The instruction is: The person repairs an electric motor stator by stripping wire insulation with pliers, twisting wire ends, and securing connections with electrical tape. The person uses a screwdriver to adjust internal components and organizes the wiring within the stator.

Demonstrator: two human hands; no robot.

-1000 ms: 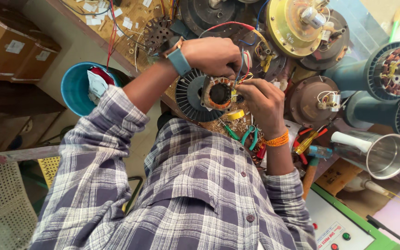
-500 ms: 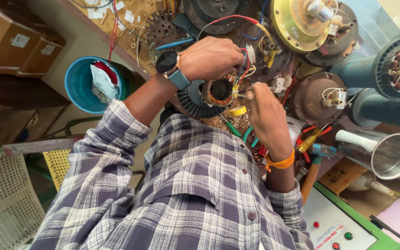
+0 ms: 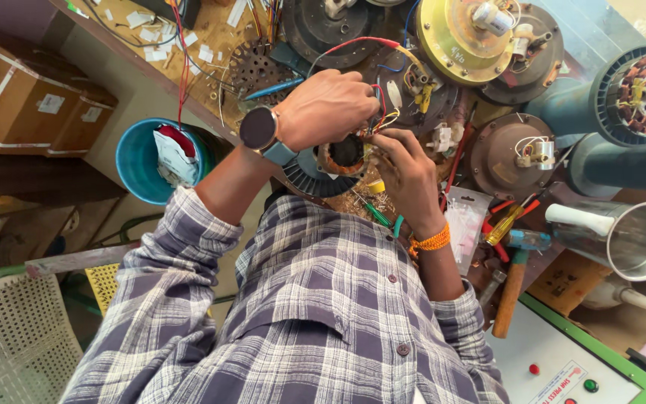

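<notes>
Workbench (image 3: 218, 45) crowded with motor parts (image 3: 502, 153), wires (image 3: 181, 67)

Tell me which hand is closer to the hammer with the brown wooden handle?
Right. The right hand, with an orange thread band, is up and left of the hammer. The left hand, wearing a watch, is farther off, beyond the right one.

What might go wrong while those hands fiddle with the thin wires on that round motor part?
The thin wires pinched between the left hand and right hand look delicate; a hard tug might snap one. The wound motor part sits near the bench edge, on the person's side, so it could slip off. The screwdrivers and hammer crowd the right forearm, so an elbow move might knock them down.
</notes>
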